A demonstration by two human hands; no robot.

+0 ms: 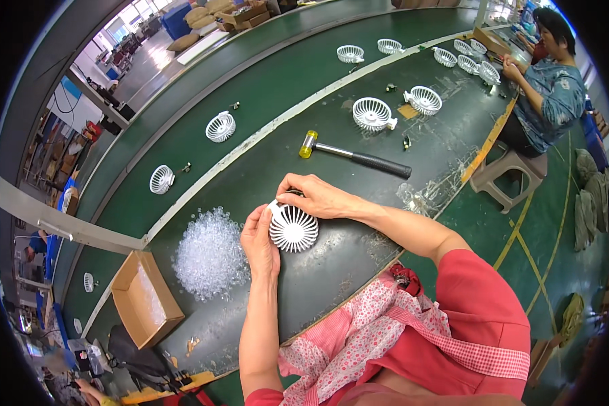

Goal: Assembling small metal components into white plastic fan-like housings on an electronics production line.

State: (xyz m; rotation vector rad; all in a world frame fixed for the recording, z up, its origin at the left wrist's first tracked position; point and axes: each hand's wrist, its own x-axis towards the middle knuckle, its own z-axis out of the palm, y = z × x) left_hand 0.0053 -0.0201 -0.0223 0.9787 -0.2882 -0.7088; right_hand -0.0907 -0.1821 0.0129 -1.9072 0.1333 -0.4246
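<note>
Between my hands, on the dark bench, is a white round slatted fan grille [294, 229] with a small neck at its upper left. My left hand [259, 233] is closed on its left side by the neck. The fingers of my right hand [314, 195] are bent and pinched over the neck from above; whether they hold a smaller part there is hidden. A heap of small clear plastic pieces [211, 255] lies left of my left hand. Beyond my right hand rests a hammer [355, 155] with a yellow head and black handle.
An open cardboard box [145, 298] stands at the left with clear pieces inside. More white grilles [373, 114] and small dark parts [407, 142] are spread over bench and green conveyor [277, 95]. Crumpled clear plastic [426, 196] lies near the bench edge. A co-worker [548, 88] sits at the far right.
</note>
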